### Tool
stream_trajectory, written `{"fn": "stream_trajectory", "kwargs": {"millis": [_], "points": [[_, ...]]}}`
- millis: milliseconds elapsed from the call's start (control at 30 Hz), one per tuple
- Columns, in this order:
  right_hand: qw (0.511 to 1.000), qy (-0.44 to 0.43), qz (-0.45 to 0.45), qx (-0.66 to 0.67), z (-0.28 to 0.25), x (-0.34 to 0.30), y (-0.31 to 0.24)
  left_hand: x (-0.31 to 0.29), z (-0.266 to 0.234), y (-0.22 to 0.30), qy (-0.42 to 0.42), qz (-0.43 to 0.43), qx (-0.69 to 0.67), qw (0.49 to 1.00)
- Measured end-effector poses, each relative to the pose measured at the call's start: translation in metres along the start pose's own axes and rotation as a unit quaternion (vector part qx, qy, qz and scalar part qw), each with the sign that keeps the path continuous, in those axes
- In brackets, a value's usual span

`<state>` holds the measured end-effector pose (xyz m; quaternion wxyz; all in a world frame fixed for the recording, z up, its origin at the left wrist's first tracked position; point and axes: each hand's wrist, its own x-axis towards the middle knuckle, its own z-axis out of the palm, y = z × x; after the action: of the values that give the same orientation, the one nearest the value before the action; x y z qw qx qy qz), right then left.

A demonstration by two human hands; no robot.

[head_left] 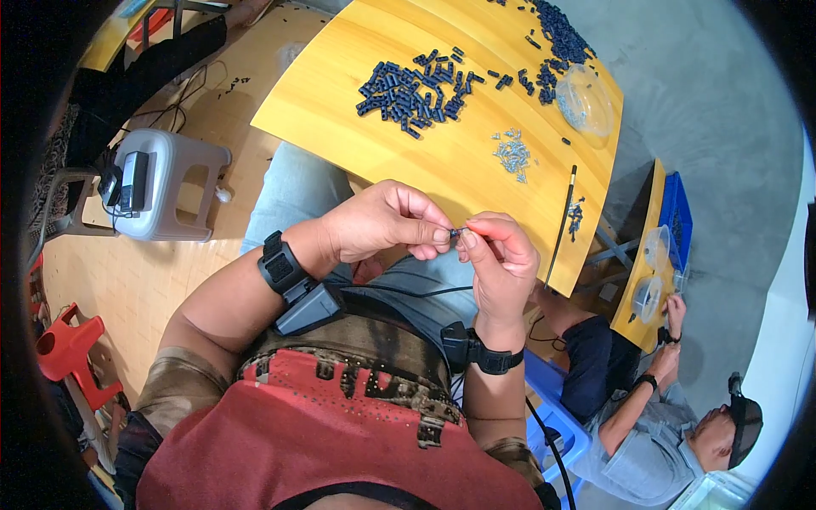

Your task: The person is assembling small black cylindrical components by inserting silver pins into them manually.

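**Small dark part pinched between both hands**

Your left hand has its fingers curled and its thumb and forefinger pressed together on a small dark part. Just right of it, your right hand pinches the same piece from the other side, fingertips touching. You look to be mid-assembly, fitting something into the part; the next move likely calls for steady alignment. Beyond your knuckles on the yellow table lie a heap of dark blue parts and small silver screws.
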<state>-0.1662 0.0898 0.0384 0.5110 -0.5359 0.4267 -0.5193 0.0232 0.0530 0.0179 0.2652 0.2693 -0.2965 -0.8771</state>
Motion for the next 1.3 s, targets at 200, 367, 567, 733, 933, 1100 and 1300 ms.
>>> {"fn": "stream_trajectory", "kwargs": {"millis": [200,367,567,733,933,1100,1300], "points": [[1.0,-0.013,-0.003,-0.015,-0.002,0.001,0.0,0.003,-0.003,-0.007,0.005,0.019,0.009,1.0],[0.999,-0.037,-0.001,-0.007,-0.003,0.002,0.002,0.001,-0.005,-0.005,-0.016,0.026,-0.007,1.0],[0.999,-0.045,-0.003,-0.01,-0.003,0.003,0.004,0.002,-0.006,-0.009,-0.015,0.031,-0.002,0.999],[1.0,-0.018,-0.008,-0.017,0.002,0.002,0.009,-0.002,-0.003,-0.002,0.008,0.049,0.031,0.998],[0.998,-0.012,-0.017,-0.065,-0.001,0.001,0.017,0.002,-0.004,-0.005,0.024,0.072,0.063,0.995],[0.995,-0.006,-0.017,-0.101,-0.001,0.002,0.014,0.005,-0.004,-0.007,0.029,0.064,0.078,0.994],[0.992,0.0,-0.034,-0.122,0.007,-0.003,0.014,0.012,-0.009,-0.018,0.048,0.043,0.027,0.998]]}}
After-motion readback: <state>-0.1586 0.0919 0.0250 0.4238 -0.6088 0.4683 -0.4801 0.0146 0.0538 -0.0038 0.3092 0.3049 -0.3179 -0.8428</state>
